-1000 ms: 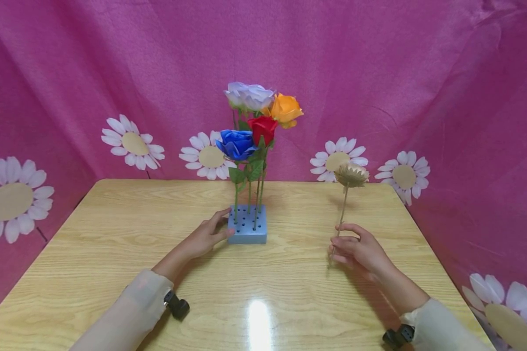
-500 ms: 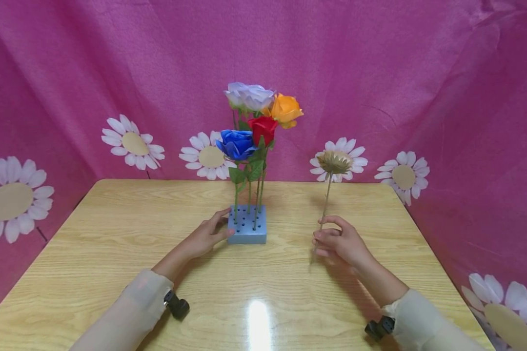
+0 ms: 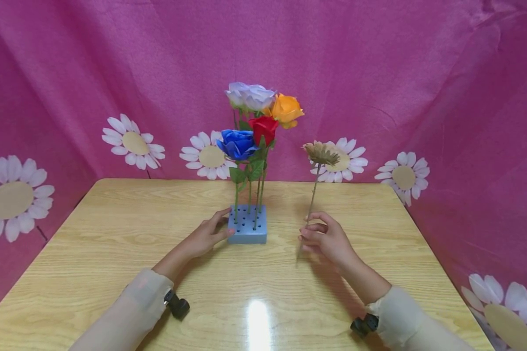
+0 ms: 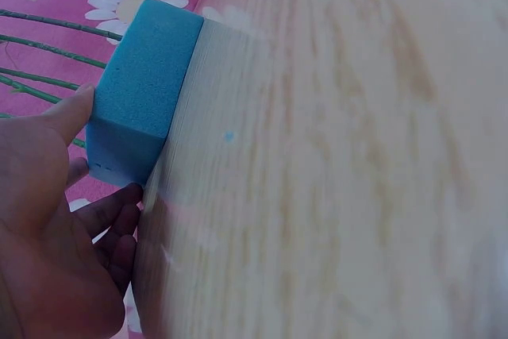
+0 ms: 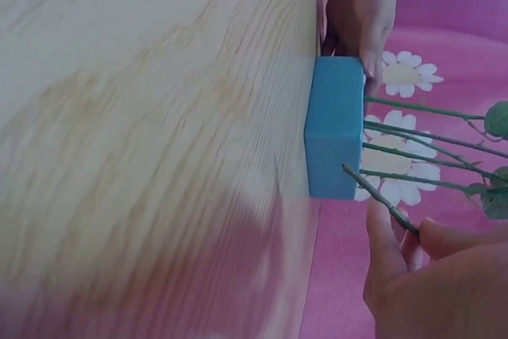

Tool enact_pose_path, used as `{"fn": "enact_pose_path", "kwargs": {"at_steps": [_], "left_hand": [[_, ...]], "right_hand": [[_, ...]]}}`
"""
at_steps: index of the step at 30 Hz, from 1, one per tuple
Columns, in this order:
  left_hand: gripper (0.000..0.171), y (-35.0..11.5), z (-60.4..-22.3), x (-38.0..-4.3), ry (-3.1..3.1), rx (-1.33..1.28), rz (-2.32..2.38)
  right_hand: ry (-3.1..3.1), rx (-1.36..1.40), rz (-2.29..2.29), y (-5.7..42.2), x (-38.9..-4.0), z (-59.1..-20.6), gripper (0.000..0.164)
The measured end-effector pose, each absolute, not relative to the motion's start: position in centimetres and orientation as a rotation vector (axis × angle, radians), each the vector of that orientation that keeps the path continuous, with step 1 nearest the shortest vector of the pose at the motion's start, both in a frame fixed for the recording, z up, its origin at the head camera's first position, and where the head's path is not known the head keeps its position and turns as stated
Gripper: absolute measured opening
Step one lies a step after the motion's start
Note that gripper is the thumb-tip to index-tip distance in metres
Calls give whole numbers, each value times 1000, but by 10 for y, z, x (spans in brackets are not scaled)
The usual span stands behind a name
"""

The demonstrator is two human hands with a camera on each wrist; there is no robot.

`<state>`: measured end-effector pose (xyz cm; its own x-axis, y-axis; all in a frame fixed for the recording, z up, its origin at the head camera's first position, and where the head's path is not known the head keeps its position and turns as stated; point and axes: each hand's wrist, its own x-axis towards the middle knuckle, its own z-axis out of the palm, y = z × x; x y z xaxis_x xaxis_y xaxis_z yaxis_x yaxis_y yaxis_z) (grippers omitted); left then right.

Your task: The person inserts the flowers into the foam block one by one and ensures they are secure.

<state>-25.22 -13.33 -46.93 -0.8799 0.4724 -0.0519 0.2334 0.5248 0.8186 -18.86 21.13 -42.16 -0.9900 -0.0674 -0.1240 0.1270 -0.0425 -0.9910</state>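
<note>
A light-blue foam block (image 3: 248,239) with rows of small holes sits on the wooden table. From it rise a blue flower (image 3: 237,145), a red rose (image 3: 264,128), an orange rose (image 3: 287,108) and pale lavender flowers (image 3: 257,98) on green stems. My left hand (image 3: 205,239) holds the block at its left side, thumb near the front corner and fingers toward the back. To the right of the block, my right hand (image 3: 328,239) pinches the stem of a beige flower (image 3: 321,154), its head up and tilted right. The right wrist view shows the stem's lower end (image 5: 369,186) overlapping the block.
The wooden table (image 3: 114,229) reaches back to a pink curtain (image 3: 167,58) printed with white daisies, which also closes off both sides. Small black wrist cameras (image 3: 177,304) sit under the sleeves. Light reflects off the table's front middle.
My right hand has moved left across the table with the beige flower, coming closer to the block. My left hand and the block have stayed in place.
</note>
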Motion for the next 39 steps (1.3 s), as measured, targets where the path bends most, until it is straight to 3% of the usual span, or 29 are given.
{"fn": "enact_pose_path", "kwargs": {"at_steps": [39], "left_hand": [[74, -133, -469, -252, 2494, 627, 1312]], "right_hand": [[2258, -108, -2274, 140, -217, -405, 20]]}}
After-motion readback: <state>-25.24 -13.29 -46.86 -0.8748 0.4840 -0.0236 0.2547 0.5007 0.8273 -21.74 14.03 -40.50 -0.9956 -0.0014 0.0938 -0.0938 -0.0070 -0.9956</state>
